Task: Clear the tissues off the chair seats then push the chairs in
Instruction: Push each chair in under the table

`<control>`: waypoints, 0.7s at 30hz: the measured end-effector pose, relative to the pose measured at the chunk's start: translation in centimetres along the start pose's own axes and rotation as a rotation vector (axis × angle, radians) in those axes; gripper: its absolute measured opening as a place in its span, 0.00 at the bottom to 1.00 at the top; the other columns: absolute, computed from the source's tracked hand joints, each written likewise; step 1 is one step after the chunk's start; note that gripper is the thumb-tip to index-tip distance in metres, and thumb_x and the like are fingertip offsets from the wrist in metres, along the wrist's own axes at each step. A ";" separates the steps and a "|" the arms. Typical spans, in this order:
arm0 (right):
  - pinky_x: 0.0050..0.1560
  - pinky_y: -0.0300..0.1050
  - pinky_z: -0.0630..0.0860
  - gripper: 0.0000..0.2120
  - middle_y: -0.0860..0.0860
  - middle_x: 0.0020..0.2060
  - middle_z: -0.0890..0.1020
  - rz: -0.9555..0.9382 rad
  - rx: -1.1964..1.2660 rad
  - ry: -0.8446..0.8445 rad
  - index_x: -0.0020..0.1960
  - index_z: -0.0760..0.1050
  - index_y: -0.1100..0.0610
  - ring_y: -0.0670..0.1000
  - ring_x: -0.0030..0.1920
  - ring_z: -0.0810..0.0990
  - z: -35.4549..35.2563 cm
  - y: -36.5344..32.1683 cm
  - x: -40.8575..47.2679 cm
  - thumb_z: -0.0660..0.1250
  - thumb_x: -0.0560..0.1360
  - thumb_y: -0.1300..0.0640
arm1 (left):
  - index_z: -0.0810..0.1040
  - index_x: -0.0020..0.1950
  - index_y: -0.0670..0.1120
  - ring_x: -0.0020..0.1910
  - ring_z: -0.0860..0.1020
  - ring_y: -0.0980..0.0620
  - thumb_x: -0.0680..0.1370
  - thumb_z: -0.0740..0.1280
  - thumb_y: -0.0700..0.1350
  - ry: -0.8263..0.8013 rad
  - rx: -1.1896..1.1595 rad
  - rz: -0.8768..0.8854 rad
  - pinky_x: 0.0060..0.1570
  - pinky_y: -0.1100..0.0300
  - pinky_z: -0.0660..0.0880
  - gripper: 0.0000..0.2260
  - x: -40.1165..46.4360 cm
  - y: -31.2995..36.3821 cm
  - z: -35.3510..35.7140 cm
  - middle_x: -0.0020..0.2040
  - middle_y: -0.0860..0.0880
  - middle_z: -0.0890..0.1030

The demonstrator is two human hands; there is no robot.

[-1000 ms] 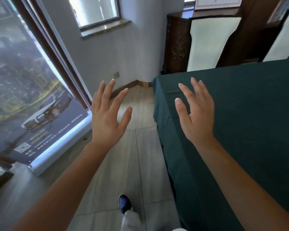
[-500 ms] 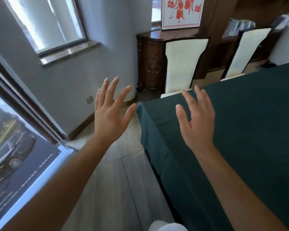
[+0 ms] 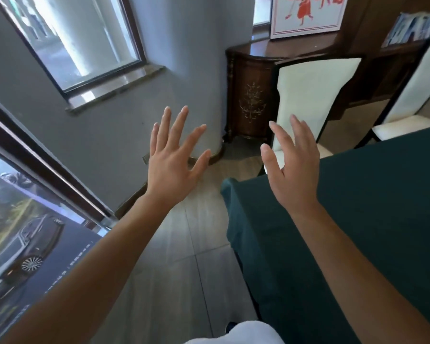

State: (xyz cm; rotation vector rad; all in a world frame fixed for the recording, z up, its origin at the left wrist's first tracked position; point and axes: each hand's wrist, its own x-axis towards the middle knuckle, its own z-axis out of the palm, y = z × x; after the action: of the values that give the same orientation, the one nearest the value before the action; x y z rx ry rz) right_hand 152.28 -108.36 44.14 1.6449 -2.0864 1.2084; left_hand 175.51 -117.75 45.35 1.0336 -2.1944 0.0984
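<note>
Hands point(image 3: 233, 165) raised, fingers point(image 3: 181, 120) spread, empty.

Two chairs point(image 3: 313, 95) behind table point(image 3: 382, 194), cabinet point(image 3: 248, 95) to their left

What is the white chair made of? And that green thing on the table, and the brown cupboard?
The nearest chair looks padded in smooth white leather or vinyl, hard to tell which, inside a dark, probably wooden frame. The green tablecloth seems to be matte woven fabric: it hangs in soft folds at the corner. The cabinet looks like polished dark wood, with a shiny top and a pale leafy pattern on its front.
</note>
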 end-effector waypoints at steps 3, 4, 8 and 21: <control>0.78 0.62 0.62 0.24 0.54 0.80 0.66 -0.009 0.023 0.000 0.77 0.71 0.49 0.56 0.81 0.60 2.8 0.5 2.8 0.57 0.85 0.41 | 0.71 0.76 0.55 0.84 0.49 0.41 0.84 0.61 0.59 -0.015 0.014 -0.012 0.80 0.36 0.51 0.21 2.6 -2.3 1.7 0.84 0.47 0.58; 0.78 0.62 0.62 0.24 0.54 0.80 0.66 -0.013 0.020 -0.002 0.76 0.71 0.50 0.56 0.81 0.60 3.8 0.8 3.7 0.57 0.85 0.41 | 0.71 0.76 0.55 0.84 0.49 0.41 0.84 0.61 0.59 -0.021 0.017 -0.012 0.80 0.36 0.51 0.21 3.4 -3.0 2.4 0.84 0.47 0.58; 0.78 0.62 0.63 0.25 0.54 0.80 0.65 0.024 -0.008 -0.015 0.77 0.71 0.49 0.56 0.81 0.60 7.8 1.9 7.0 0.56 0.84 0.39 | 0.70 0.77 0.55 0.84 0.49 0.42 0.84 0.61 0.59 -0.032 -0.001 0.009 0.80 0.36 0.51 0.22 7.0 -6.2 5.5 0.84 0.47 0.58; 0.77 0.64 0.63 0.27 0.53 0.81 0.64 0.245 -0.125 0.125 0.77 0.69 0.51 0.55 0.81 0.59 15.8 2.8 17.8 0.56 0.82 0.40 | 0.71 0.77 0.53 0.84 0.49 0.43 0.83 0.62 0.58 -0.042 -0.188 0.154 0.81 0.39 0.52 0.23 23.1 -15.6 14.9 0.83 0.47 0.60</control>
State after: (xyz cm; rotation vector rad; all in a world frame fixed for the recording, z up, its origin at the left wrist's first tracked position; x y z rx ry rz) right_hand 148.39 -132.01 43.80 1.2563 -2.2817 1.1878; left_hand 167.99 -148.40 45.16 0.7694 -2.2698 -0.0603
